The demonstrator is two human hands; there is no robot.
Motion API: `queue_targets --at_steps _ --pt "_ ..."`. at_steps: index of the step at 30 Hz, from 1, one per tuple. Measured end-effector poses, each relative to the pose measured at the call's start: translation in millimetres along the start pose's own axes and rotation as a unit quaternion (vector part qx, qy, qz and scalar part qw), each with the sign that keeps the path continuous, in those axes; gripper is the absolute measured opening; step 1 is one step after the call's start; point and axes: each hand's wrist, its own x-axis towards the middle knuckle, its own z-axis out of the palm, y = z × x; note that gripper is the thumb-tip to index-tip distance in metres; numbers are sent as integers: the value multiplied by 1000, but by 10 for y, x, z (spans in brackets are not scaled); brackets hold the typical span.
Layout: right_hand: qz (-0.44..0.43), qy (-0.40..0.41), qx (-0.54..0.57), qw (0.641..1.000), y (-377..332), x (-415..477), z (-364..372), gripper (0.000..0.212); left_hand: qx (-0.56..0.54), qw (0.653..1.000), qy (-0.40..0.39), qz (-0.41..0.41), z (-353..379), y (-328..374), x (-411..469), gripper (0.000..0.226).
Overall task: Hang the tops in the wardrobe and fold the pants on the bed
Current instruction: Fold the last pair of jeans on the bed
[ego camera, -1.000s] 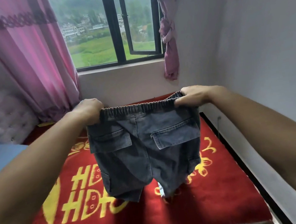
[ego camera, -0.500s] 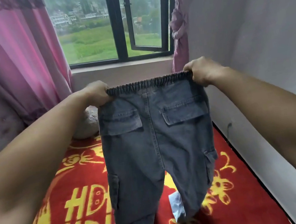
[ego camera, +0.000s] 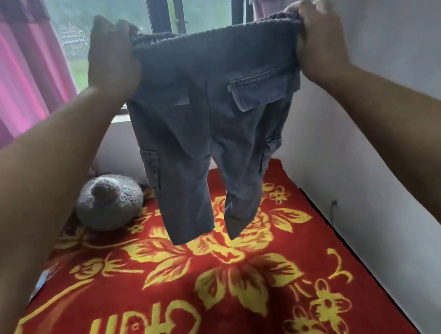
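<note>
One red floral blanket (ego camera: 175,299) covers the bed (ego camera: 294,185). Above it hangs one pair of grey cargo pants (ego camera: 207,118), its waistband gripped at either end by the left hand (ego camera: 112,57) and right hand (ego camera: 317,36). One grey plush toy (ego camera: 109,201) lies beyond.

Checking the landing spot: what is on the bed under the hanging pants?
Below the pants, gripped at the waistband by left hand and right hand, only the red flowered blanket shows; a grey plush toy lies aside. The strip behind the legs is hidden.
</note>
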Motion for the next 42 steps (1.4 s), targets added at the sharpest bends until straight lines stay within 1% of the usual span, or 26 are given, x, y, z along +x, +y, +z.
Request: queue_targets --at_steps 2,5,7,9,11,14,15,17,19,22,23,26,27,29,32,35,37,39,40,41,42 --pt "-8 -22 17 1000 17 -213 2 35 17 999 -26 8 40 -78 -211 50" --pt "2 -75 29 997 133 -751 80 32 6 995 -93 34 193 -202 -806 54" --pt "19 -131 14 991 272 -1288 186 34 20 989 -139 42 378 -300 -1376 48" --pt "30 -204 0 979 443 -1957 329 34 84 976 -192 60 623 -414 -2063 40" --pt "44 -296 -8 954 620 -2690 470 36 151 946 -278 70 865 -522 -2820 37" --pt "53 -451 -39 890 854 -3781 625 41 202 868 -450 59 1116 -582 -3950 45" --pt "52 -490 -48 869 905 -4111 649 40 211 842 -493 52 1173 -585 -4292 43" --pt "42 -553 -52 831 982 -4744 693 38 226 807 -545 34 1266 -577 -4919 37" --pt "32 -602 -56 796 1011 -5291 707 35 232 783 -577 11 1328 -566 -5469 35" --pt "14 -645 -74 760 1036 -5939 644 33 243 749 -617 9 1351 -542 -6119 36" --pt "8 -653 -82 753 1045 -6108 607 34 239 745 -623 4 1347 -530 -6279 37" --pt "-13 -655 -98 749 1130 -6572 527 38 227 759 -610 -9 1360 -504 -6704 36" --pt "-17 -653 -97 751 1163 -6720 518 41 232 754 -614 -16 1369 -498 -6858 36" --pt "-23 -656 -88 750 1223 -7040 522 45 247 732 -634 -32 1401 -485 -7196 36" --pt "-27 -667 -82 740 1301 -7559 577 41 263 701 -660 -57 1499 -459 -7749 39" --pt "-11 -687 -94 720 1352 -8046 681 44 282 659 -692 -91 1647 -490 -8278 52" --pt "-4 -705 -109 700 1391 -8324 768 54 283 633 -712 -109 1763 -560 -8549 62" --pt "-14 -734 -116 669 1432 -8544 849 63 271 602 -741 -124 1880 -631 -8714 71" --pt "-26 -751 -116 649 1452 -8621 889 64 261 588 -752 -140 1942 -657 -8748 71" --pt "-30 -762 -115 637 1465 -8673 922 63 257 582 -757 -152 2003 -667 -8752 67" --pt "-24 -761 -115 638 1471 -8701 953 60 259 588 -752 -152 2064 -666 -8741 61"
